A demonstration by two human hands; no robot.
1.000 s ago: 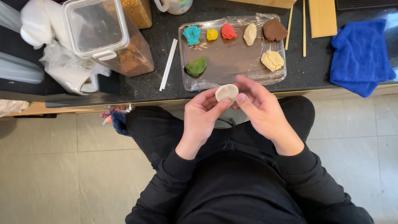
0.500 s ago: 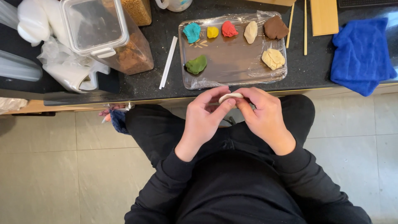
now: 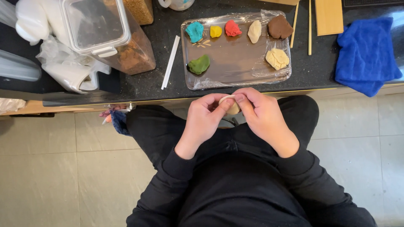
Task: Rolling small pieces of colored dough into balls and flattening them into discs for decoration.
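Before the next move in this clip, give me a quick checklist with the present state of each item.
1. Both hands on the pale dough piece: ok; left hand and right hand pinch it together.
2. Dough held clear of the counter: ok.
3. Foil-wrapped tray lies flat on the counter: ok.
4. Coloured dough lumps apart on the tray: ok; green lump sits alone.
5. Dough's shape between the fingers: cannot tell, mostly hidden.

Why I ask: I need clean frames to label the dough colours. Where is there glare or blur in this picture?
Head view: sharp overall; the wrap on the tray shows pale sheen and wrinkles, mostly at its edges, yet the coloured lumps read clearly. The pale dough piece is mostly hidden by the left hand and right hand. Lighting is even, shadows soft.
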